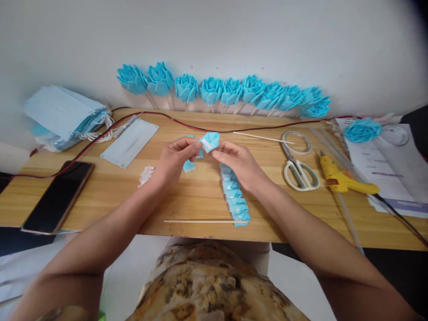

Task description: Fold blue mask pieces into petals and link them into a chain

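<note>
Over the middle of the wooden table (100,196), both hands pinch a small folded light-blue piece (210,141) with a white strip on it. My left hand (174,162) grips its left side with thumb and fingers closed. On the other edge, my right hand (239,162) pinches it the same way. A second small blue folded piece (189,166) lies just below the left fingers. A row of several overlapping blue folded pieces (236,198) runs from under my right hand toward the front edge. A thin wooden stick (200,221) lies along the front edge.
Several finished blue flowers on sticks (214,91) lean against the wall. A stack of face masks (63,116), one loose mask (129,142), a phone (58,196) and a red-black wire (140,115) lie left. Scissors (299,171), tape roll (297,141), yellow glue gun (341,180) and papers (377,165) lie right.
</note>
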`<state>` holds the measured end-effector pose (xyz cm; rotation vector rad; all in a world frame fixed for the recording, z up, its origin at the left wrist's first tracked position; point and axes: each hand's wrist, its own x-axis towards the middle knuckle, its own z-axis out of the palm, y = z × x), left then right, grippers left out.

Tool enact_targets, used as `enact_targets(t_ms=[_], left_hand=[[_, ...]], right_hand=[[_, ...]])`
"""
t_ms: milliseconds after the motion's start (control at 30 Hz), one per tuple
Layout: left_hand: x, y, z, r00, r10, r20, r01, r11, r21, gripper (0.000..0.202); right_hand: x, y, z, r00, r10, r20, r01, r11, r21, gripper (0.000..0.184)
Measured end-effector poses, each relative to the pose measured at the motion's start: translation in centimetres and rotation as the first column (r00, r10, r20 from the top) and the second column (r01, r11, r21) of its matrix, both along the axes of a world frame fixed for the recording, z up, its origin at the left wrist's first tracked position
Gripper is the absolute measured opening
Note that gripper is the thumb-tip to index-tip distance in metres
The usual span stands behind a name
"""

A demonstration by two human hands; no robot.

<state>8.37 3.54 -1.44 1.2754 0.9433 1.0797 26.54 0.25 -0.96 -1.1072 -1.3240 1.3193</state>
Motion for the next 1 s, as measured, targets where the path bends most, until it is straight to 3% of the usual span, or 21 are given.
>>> enact_targets(t_ms=[300, 367, 433, 533, 600, 867, 1000], left_hand=[[0.2, -0.1, -0.1, 0.999, 0.004, -0.045, -0.004, 1.0, 0.006, 0.023], [0.3, -0.5, 0.3, 0.991, 0.087, -0.098, -0.077, 0.993, 0.095, 0.022], [0.5, -1.0, 0.7, 0.962, 0.17, -0.214, -0.111, 0.958, 0.263, 0.018], [0.7, -1.5, 1.0, 0.885, 0.245, -0.396, -0.007, 0.857, 0.515, 0.013], [0.7, -1.6, 0.8, 0.834, 0.284, -0.472, 0.06, 0.805, 0.59, 0.014], [0.4, -1.2, 0.0, 0.739, 0.348, -0.576, 0.161, 0.74, 0.653, 0.017], [0.4, -1.4, 0.0, 0.718, 0.351, -0.601, 0.175, 0.745, 0.644, 0.018]], right_hand=[[-0.1, 0.1, -0.2, 0.995, -0.097, 0.023, 0.097, 0.995, -0.008, 0.018], [0.0, 0.2, -0.3, 0.991, -0.124, 0.055, 0.124, 0.992, 0.004, 0.02], [0.0, 0.3, -0.5, 0.983, -0.151, 0.107, 0.148, 0.988, 0.035, 0.024], [0.0, 0.4, -0.8, 0.972, -0.166, 0.166, 0.148, 0.982, 0.114, 0.029], [-0.1, 0.4, -0.9, 0.966, -0.171, 0.195, 0.141, 0.977, 0.161, 0.029], [-0.5, -0.2, -0.3, 0.924, -0.221, 0.312, 0.129, 0.949, 0.288, 0.023], [-0.6, -0.3, -0.3, 0.893, -0.249, 0.375, 0.117, 0.933, 0.34, 0.021]])
